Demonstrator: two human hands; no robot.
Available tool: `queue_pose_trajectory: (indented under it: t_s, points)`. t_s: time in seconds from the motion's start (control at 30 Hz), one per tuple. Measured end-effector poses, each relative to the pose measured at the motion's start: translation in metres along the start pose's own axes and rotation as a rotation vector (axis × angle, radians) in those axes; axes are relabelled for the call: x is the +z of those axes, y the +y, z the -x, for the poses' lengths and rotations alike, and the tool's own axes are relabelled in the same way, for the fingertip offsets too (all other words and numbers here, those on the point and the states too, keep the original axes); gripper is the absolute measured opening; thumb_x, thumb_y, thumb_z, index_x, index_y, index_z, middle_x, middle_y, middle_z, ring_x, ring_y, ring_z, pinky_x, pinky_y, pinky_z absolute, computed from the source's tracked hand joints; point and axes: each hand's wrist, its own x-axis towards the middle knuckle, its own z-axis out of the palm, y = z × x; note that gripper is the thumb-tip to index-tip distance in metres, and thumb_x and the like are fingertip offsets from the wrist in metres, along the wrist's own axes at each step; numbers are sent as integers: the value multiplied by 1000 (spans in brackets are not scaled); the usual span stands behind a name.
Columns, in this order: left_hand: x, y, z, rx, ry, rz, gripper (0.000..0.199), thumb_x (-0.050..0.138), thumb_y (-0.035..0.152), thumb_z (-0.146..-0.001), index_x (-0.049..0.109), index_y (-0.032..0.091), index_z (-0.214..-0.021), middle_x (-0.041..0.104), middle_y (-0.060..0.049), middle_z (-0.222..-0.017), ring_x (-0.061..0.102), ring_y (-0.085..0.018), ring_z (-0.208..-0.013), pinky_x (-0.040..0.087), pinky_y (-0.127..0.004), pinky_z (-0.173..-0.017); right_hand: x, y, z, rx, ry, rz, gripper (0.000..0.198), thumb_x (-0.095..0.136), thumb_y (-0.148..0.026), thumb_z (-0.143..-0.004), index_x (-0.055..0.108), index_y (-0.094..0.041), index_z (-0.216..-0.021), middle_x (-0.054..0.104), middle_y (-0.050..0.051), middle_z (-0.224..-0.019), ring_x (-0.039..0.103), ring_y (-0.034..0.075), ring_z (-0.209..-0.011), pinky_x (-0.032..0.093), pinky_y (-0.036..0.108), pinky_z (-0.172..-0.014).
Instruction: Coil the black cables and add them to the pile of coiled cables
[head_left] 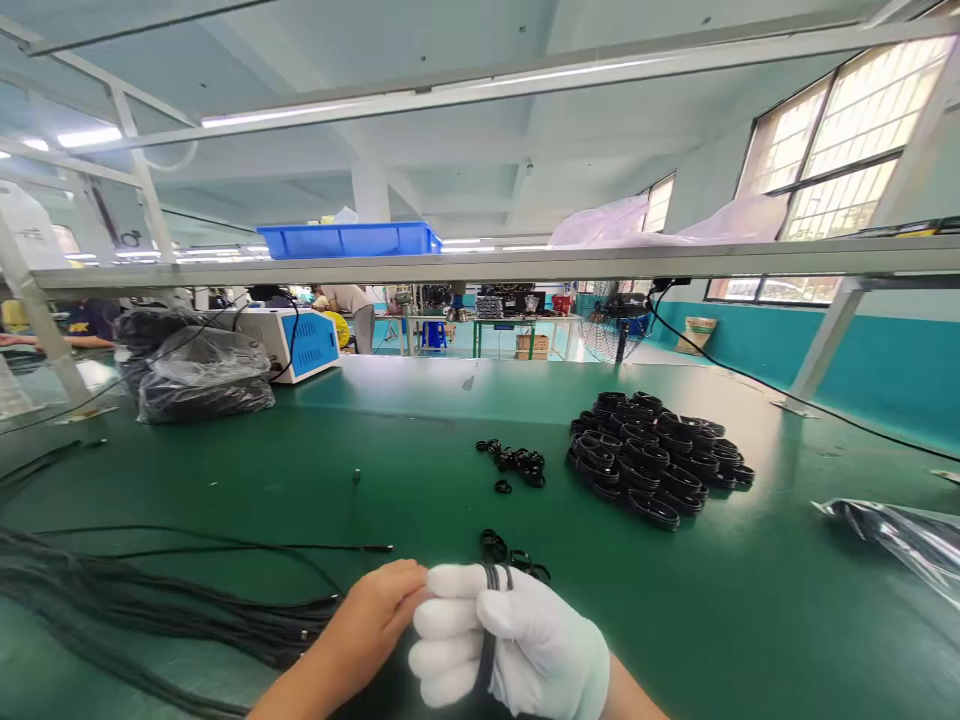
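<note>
Green colours the surface (420,440) beneath both hands. The gloved right hand (517,640) is closed around a black cord (487,660), which loops over the index finger and runs down across the palm; the thumb apparently pins it against loosening. The bare left hand (375,610) meets the glove's fingertips; whether it grips anything cannot be told. Loose black cables (187,600) lie left and black coils (652,455) right, probably for separation, with small black rings (517,460) between, within reach.
</note>
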Motion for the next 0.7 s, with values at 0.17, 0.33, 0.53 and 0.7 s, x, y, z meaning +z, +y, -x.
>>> queue_pose_trajectory:
  t_s: [0.17, 0.33, 0.53, 0.7]
  points:
    - [11, 2, 18, -23, 22, -449, 32, 31, 17, -89, 62, 21, -81, 66, -3, -79, 62, -18, -71, 44, -28, -65, -1, -12, 0, -212, 106, 76, 37, 77, -31, -61, 44, -18, -71, 28, -4, -67, 28, 10, -60, 17, 26, -57]
    - [28, 32, 25, -13, 10, -682, 28, 36, 11, -86, 61, 23, -88, 68, -1, -72, 65, -20, -62, 41, -26, -54, -9, -15, 1, -239, 238, 145, 33, 77, -30, -63, 52, -17, -80, 43, -2, -70, 37, 11, -62, 27, 27, -59]
    - [25, 49, 23, 117, 12, -699, 17, 47, 9, -81, 59, 20, -75, 66, -1, -71, 61, -19, -60, 36, -27, -53, -19, -4, 1, -145, 498, 327, 50, 78, -30, -61, 58, -15, -104, 60, 6, -91, 56, 16, -81, 38, 34, -79]
    - [-26, 51, 10, 178, -74, -529, 9, 66, 26, -75, 59, 20, -73, 66, 3, -72, 58, -16, -68, 36, -26, -62, -20, 9, 5, 109, 306, 398, 35, 76, -31, -64, 64, -8, -87, 60, 5, -70, 55, 13, -65, 40, 30, -66]
